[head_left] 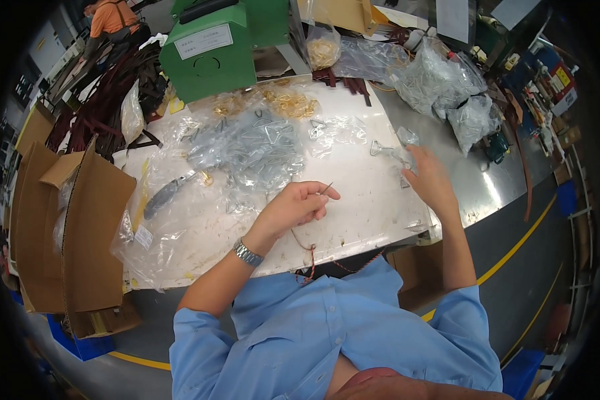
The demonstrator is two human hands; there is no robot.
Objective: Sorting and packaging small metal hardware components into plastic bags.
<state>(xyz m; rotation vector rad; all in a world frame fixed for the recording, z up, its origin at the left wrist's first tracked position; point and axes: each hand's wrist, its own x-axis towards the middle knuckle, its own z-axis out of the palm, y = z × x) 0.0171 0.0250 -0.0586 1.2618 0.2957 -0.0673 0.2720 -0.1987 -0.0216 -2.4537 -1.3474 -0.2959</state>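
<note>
My left hand, a metal watch on its wrist, is closed on a thin dark metal pin whose tip sticks up between the fingers. Over the right part of the white work surface, my right hand has its thumb and forefinger apart. Beside its fingertips lie several small silver metal buckles, some partly hidden by the hand. A clear plastic bag of silver wire loops spreads beyond my left hand. Gold-coloured metal loops are heaped behind it.
A green machine stands at the back. Cardboard boxes border the left side, near dark red strips. Filled plastic bags rest on the metal table at right. A person in orange is far left.
</note>
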